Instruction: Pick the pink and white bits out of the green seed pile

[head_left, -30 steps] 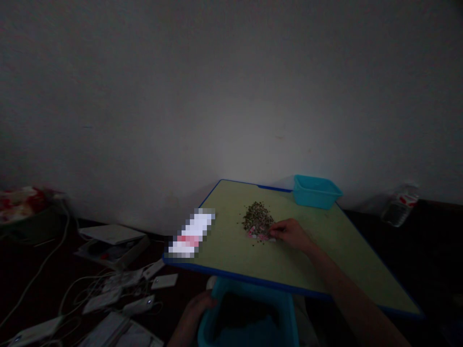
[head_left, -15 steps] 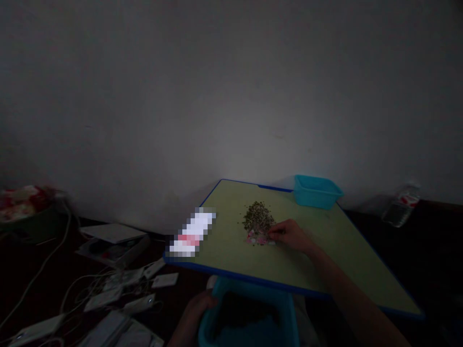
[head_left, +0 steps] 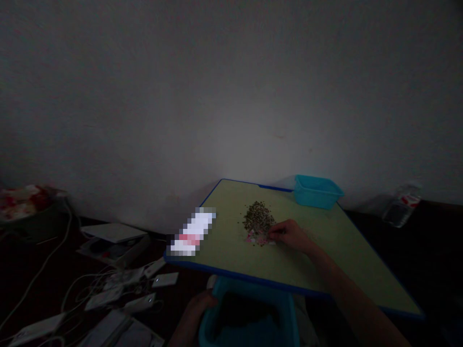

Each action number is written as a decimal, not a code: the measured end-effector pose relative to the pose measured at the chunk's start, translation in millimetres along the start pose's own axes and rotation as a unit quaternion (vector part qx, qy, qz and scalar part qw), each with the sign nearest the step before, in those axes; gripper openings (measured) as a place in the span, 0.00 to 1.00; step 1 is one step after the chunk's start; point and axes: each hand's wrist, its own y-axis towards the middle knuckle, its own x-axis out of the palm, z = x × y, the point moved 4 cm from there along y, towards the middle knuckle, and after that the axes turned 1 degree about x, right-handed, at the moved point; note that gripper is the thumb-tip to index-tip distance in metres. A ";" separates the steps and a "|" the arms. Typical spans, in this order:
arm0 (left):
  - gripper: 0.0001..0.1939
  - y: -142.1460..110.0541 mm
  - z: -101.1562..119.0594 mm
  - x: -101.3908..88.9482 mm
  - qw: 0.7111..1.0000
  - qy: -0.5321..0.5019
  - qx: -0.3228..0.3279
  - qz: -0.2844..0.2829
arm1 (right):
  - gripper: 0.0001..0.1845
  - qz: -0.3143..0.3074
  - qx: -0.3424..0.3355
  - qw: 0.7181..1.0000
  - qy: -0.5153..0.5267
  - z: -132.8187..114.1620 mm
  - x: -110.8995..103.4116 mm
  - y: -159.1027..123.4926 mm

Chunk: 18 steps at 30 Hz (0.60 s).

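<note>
A heap of small dark and pale grains lies on the pale yellow-green table, with pink and white bits along its near side. My right hand rests at the heap's right edge, thumb and fingers pinched together. Whatever lies between those fingertips is too small and dark to make out. Below the table's near edge, my left hand grips the left rim of a blue plastic basket. Dark contents fill part of that basket; their kind is unclear.
Another blue basket stands at the table's far right corner. A blurred-out bright phone-like slab lies at the left edge. White devices and cables clutter the floor at left. A clear bottle is at right, near the wall.
</note>
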 end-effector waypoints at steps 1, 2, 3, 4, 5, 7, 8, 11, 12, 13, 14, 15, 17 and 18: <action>0.05 -1.7 0.8 1.1 1.000 0.001 0.000 0.002 | 0.11 0.000 0.000 1.000 -0.003 0.0 0.2 0.1; 0.05 -3.4 1.6 2.0 1.000 0.001 -0.001 0.005 | 0.11 0.000 0.001 1.000 -0.005 -0.2 0.4 0.1; 0.05 -4.9 2.2 2.8 1.000 0.000 -0.002 0.009 | 0.11 -0.002 0.001 1.000 -0.005 -0.6 0.6 0.1; 0.05 -6.0 2.5 3.5 1.000 -0.002 -0.002 0.012 | 0.11 -0.004 0.002 1.000 -0.004 -0.9 0.8 0.1; 0.05 -6.7 2.5 4.0 1.000 -0.005 -0.004 0.014 | 0.11 -0.007 0.004 1.000 -0.003 -1.2 1.1 0.1; 0.05 -6.1 1.3 3.9 1.000 -0.011 -0.007 0.015 | 0.11 -0.013 0.008 1.000 0.002 -1.5 1.3 0.1; 0.05 -5.0 0.2 3.4 1.000 -0.013 -0.008 0.014 | 0.11 -0.012 0.011 1.000 0.008 -1.2 1.1 0.2; 0.05 0.5 -2.8 -0.6 1.000 -0.008 -0.007 0.016 | 0.12 0.001 0.017 1.000 0.025 1.0 0.1 1.0; 0.05 2.1 -3.4 -1.9 1.000 -0.005 -0.006 0.017 | 0.12 0.007 0.016 0.999 0.028 1.8 -0.2 1.3; 0.04 3.2 -3.8 -2.8 1.000 -0.002 -0.004 0.018 | 0.12 0.009 0.015 0.999 0.027 2.5 -0.1 1.6; 0.04 3.4 -3.7 -2.9 1.000 0.000 -0.003 0.017 | 0.12 0.007 0.013 1.000 0.023 2.8 0.4 1.8; 0.05 2.8 -3.4 -2.3 1.000 0.001 -0.002 0.016 | 0.12 0.005 0.011 1.000 0.016 2.8 0.9 1.8; 0.06 -1.2 -1.4 1.3 1.000 -0.001 0.002 0.010 | 0.11 -0.001 0.011 1.000 0.003 1.8 1.7 1.4; 0.06 -4.2 0.2 4.1 1.000 -0.005 0.005 0.005 | 0.11 -0.005 0.011 1.000 -0.001 0.8 2.0 1.0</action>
